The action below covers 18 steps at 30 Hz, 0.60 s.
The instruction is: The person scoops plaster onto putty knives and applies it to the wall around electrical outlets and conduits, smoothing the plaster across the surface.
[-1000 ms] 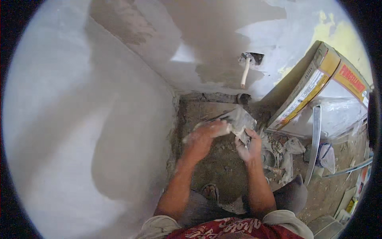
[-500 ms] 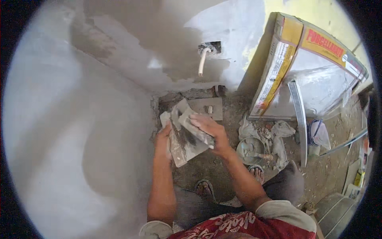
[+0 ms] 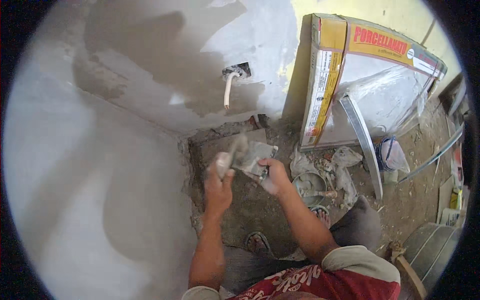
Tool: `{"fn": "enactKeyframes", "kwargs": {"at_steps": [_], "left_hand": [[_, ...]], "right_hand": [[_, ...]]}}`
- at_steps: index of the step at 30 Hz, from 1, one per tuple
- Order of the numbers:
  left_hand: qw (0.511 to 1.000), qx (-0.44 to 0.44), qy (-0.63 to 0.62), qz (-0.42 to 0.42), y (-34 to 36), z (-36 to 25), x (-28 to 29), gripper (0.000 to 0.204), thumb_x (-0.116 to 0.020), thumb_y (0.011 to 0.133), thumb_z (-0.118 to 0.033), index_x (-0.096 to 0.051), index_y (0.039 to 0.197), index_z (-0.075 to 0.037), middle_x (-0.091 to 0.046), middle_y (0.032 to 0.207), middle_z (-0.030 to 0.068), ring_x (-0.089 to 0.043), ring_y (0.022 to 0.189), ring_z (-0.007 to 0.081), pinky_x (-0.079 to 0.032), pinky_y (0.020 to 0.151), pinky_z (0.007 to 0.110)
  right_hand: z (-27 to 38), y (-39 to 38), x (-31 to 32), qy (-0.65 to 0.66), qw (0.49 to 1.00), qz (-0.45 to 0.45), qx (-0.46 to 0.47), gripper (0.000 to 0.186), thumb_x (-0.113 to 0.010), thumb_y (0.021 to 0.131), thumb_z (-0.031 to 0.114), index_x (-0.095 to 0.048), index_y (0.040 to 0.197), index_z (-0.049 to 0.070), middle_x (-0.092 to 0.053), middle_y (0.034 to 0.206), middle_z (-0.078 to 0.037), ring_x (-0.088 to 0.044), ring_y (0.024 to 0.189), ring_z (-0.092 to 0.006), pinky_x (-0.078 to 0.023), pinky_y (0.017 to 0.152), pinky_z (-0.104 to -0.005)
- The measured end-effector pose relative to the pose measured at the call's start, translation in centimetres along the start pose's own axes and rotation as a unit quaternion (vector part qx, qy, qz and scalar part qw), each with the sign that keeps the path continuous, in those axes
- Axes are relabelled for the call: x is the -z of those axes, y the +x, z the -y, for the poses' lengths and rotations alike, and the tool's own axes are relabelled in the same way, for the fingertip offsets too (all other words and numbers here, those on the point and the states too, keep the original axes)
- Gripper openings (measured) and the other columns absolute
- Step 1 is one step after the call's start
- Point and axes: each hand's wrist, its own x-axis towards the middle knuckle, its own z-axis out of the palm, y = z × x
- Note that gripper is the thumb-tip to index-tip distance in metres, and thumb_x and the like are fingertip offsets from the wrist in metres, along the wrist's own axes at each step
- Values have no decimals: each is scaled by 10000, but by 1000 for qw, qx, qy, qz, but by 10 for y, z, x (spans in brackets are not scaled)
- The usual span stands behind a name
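My left hand (image 3: 219,187) is closed on a flat, putty-smeared plate (image 3: 226,162), tilted almost edge-on and blurred by motion. Just beside it, my right hand (image 3: 276,176) grips a rectangular, grey-smeared spreading blade (image 3: 254,156), thumb on its face. Both tools are close together in front of the wall corner; whether they touch I cannot tell. To the right of my hands, a round bowl of grey paste (image 3: 306,182) sits on the ground with a handled tool (image 3: 324,193) lying in it.
A pale cable (image 3: 228,92) sticks out of a wall box on the patchily plastered wall (image 3: 165,70). A big flat carton (image 3: 372,85) leans at the right, a metal strip (image 3: 364,140) before it. Plastic scraps (image 3: 347,156) and a bucket (image 3: 385,154) stand nearby.
The left plate has turned from face-up to nearly edge-on. The right blade has come off its face and swung round to lie flatter. The view has shifted slightly right.
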Motion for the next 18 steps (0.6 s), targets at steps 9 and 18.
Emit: {"fn": "enactKeyframes", "kwargs": {"at_steps": [9, 18], "left_hand": [[984, 26, 104, 143, 9, 29, 22, 453, -497, 942, -155, -388, 1382, -169, -516, 1293, 181, -516, 1177, 346, -417, 951, 447], [992, 94, 84, 24, 15, 25, 29, 519, -446, 965, -340, -344, 1394, -67, -499, 1287, 233, -485, 1198, 373, -391, 968, 441]], "right_hand": [[43, 14, -29, 28, 985, 56, 159, 346, -478, 792, 60, -487, 1120, -48, -556, 1147, -202, -584, 971, -297, -508, 839, -470], [90, 140, -59, 74, 943, -122, 300, 188, -512, 810, 64, -565, 991, 62, -587, 909, -113, -591, 784, -251, -497, 697, -406]]}}
